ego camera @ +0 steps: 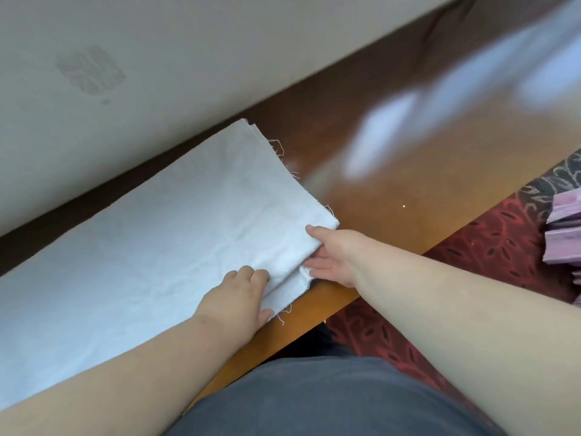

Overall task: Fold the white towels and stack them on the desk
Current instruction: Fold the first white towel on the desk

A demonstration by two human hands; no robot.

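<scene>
Head-camera view looks down on a brown wooden desk (393, 184) set against a pale wall (157, 58), with a long white towel (141, 247) spread flat along the desk's left part, its far edge close to the wall. The towel's right end is frayed, with loose threads sticking out, and at the near right corner the cloth lies in layers, a folded flap over a lower layer. The left hand (239, 300) rests on that near corner, fingers curled down onto the cloth and thumb out by the frayed edge; whether it pinches the fabric or only presses it cannot be told. The right hand (333, 256) comes in from the right at the same corner, thumb lying on top of the upper layer and fingers slipped under it, so it grasps the flap between thumb and fingers. The two hands are near one another but apart, with a strip of towel between them. Blurred light patches lie across the right part of the desktop. Beyond the desk's near edge a red patterned carpet (471, 262) shows, and a stack of pink folded cloths (566, 234) sits at the right edge of the frame. A grey garment (314, 398) on the person fills the bottom centre.
</scene>
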